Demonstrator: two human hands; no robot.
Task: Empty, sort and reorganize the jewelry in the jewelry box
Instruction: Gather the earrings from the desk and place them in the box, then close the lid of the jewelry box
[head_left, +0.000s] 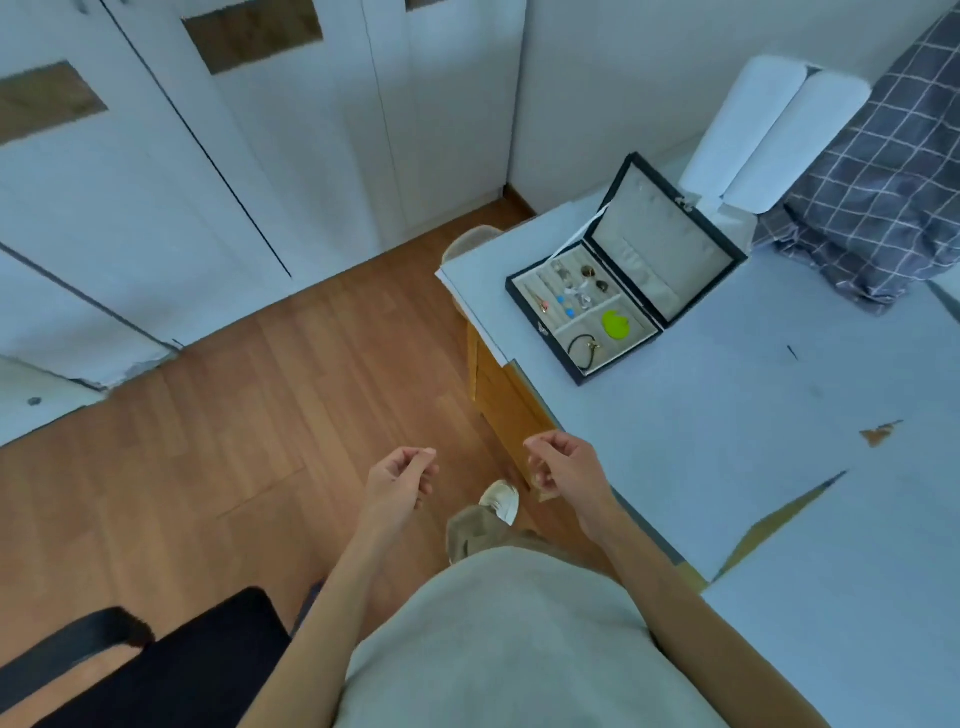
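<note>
The pale blue-grey table (727, 441) has the open black jewelry box with beige lining (631, 270) sitting on its far-left corner, so a clumsy reach could honestly shove it off the edge. Both hands, left hand (400, 480) and right hand (563, 467), hang loosely curled, empty, well short of it, and the tiny blue studs (565, 305) look easy to lose.

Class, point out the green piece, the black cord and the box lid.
green piece (615, 325), head view, its middle.
black cord (580, 347), head view, its loop.
box lid (662, 236), head view, its pale lining.

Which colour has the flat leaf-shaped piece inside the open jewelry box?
Bright lime green, seen from the head view, the only one.
</note>
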